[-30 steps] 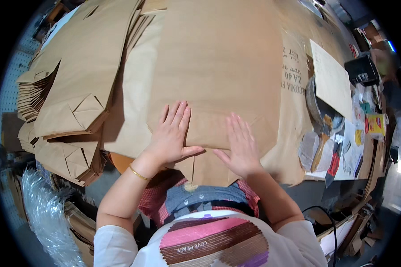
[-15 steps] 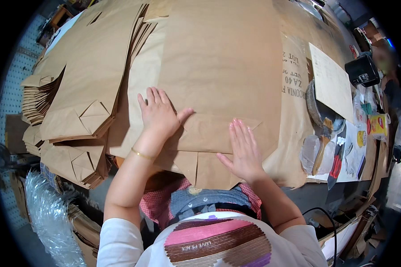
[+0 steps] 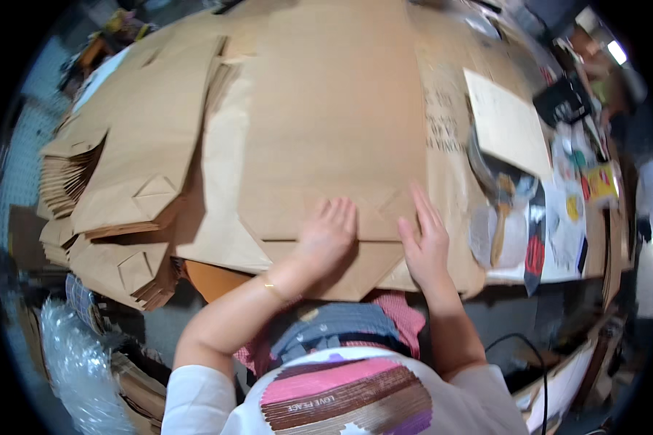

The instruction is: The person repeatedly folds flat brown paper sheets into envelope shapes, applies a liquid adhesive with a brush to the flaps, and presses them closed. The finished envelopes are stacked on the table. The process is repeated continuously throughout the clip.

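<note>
Lying flat: a large brown paper bag (image 3: 334, 145) spread on the surface, its folded bottom end nearest the person and hanging slightly past the near edge.
Bottom fold: the diamond-shaped flap (image 3: 341, 254) of the bag sits under both palms, with creases running out to either side.
Left hand (image 3: 326, 235): palm down on the fold, fingers together and extended, pressing flat; no grip around anything. A thin bracelet (image 3: 272, 288) shows at the wrist.
Right hand (image 3: 424, 243): palm down just beside the left hand, fingers stretched and slightly spread over the right crease; also flat, closing on nothing.
Beneath the bag: further brown paper sheets (image 3: 450, 138) with dark print along one edge.
Left side: stacks of folded brown paper bags (image 3: 116, 188), piled several deep, with folded bottoms facing the person.
Right side: a pale rectangular card (image 3: 506, 123) lying on the paper, then a clutter of coloured stickers and papers (image 3: 573, 203) and a black device (image 3: 562, 101) further off.
Lower left: clear plastic wrap (image 3: 72, 355) below the surface edge.
Person: striped top (image 3: 348, 395) visible at the bottom.
</note>
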`<state>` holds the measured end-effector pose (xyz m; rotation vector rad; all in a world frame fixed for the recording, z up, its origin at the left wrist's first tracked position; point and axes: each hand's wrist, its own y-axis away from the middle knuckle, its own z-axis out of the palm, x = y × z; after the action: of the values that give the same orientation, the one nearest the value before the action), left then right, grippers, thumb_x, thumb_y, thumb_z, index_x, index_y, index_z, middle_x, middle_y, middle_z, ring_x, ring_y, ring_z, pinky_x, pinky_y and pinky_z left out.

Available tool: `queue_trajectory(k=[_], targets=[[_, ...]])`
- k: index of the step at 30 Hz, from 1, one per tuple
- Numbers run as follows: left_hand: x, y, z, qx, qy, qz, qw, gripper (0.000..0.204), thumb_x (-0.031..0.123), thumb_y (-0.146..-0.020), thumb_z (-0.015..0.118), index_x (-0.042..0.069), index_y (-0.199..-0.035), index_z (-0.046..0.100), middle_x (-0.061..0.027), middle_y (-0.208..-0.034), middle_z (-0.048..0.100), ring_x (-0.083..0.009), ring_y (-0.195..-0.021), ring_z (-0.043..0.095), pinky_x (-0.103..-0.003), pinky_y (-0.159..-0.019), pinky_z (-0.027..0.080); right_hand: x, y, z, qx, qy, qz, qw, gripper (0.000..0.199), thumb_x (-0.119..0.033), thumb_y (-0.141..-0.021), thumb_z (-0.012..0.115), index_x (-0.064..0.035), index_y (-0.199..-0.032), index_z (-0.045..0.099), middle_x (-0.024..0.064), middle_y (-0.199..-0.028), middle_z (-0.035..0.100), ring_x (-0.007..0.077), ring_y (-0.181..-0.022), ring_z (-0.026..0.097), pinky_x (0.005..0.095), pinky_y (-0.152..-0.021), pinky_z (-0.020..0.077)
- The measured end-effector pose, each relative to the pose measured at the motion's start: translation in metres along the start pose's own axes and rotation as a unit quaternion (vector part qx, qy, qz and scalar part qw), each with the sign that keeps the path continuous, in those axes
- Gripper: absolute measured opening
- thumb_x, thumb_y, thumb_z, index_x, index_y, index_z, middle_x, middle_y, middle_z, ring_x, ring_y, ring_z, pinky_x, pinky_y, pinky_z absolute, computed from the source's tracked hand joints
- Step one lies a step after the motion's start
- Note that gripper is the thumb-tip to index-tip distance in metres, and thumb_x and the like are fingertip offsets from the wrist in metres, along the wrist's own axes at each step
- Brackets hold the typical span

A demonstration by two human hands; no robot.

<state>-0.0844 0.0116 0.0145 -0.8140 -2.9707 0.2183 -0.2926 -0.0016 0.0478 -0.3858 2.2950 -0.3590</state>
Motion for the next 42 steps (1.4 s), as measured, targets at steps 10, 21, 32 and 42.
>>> queue_trajectory(k=[10,21,32,42], targets=[[-0.169,0.041,-0.109,-0.004,-0.173,-0.028,0.984,0.009,0.019,-0.067,0.061,0.014,-0.061,0.067,-0.0050,-0.075,0.063,-0.0239,-0.083,0.061,-0.039,-0.068,0.049,-0.029,-0.010,0.012,-0.134,-0.065,-0.077,0.986,0.029,-0.010,-0.082,0.068,0.0022,-0.108,0.066,0.0179,-0.100,0.068,0.0331,-0.099,0.064,0.0473,-0.105,0.0393],[-0.306,0.235,-0.152,0.039,-0.157,-0.229,0.960,0.021,0.001,-0.078,0.056,0.003,-0.098,0.061,-0.0128,-0.105,0.066,-0.0318,-0.106,0.061,-0.041,-0.085,0.051,-0.011,-0.013,0.045,-0.194,-0.127,-0.014,0.973,0.020,-0.009,-0.084,0.064,0.0007,-0.101,0.066,0.0152,-0.086,0.066,0.0329,-0.085,0.065,0.0516,-0.106,0.0365],[-0.173,0.131,-0.153,0.049,-0.059,-0.172,0.982,0.044,-0.010,-0.072,0.054,-0.001,-0.115,0.059,-0.0201,-0.108,0.062,-0.0362,-0.110,0.058,-0.041,-0.094,0.048,0.016,-0.026,0.013,-0.160,-0.085,0.057,0.982,0.030,-0.009,-0.079,0.070,0.0026,-0.105,0.064,0.0163,-0.100,0.062,0.0317,-0.095,0.062,0.0367,-0.087,0.0495],[-0.110,-0.018,0.003,0.061,0.277,-0.221,0.933,0.043,0.010,-0.070,0.077,0.001,-0.107,0.056,-0.0202,-0.098,0.062,-0.0363,-0.096,0.059,-0.041,-0.080,0.049,0.026,-0.076,0.052,-0.183,0.101,0.037,0.977,0.049,-0.015,-0.066,0.082,0.0024,-0.106,0.059,0.0207,-0.103,0.059,0.0369,-0.099,0.056,0.0427,-0.085,0.0473]])
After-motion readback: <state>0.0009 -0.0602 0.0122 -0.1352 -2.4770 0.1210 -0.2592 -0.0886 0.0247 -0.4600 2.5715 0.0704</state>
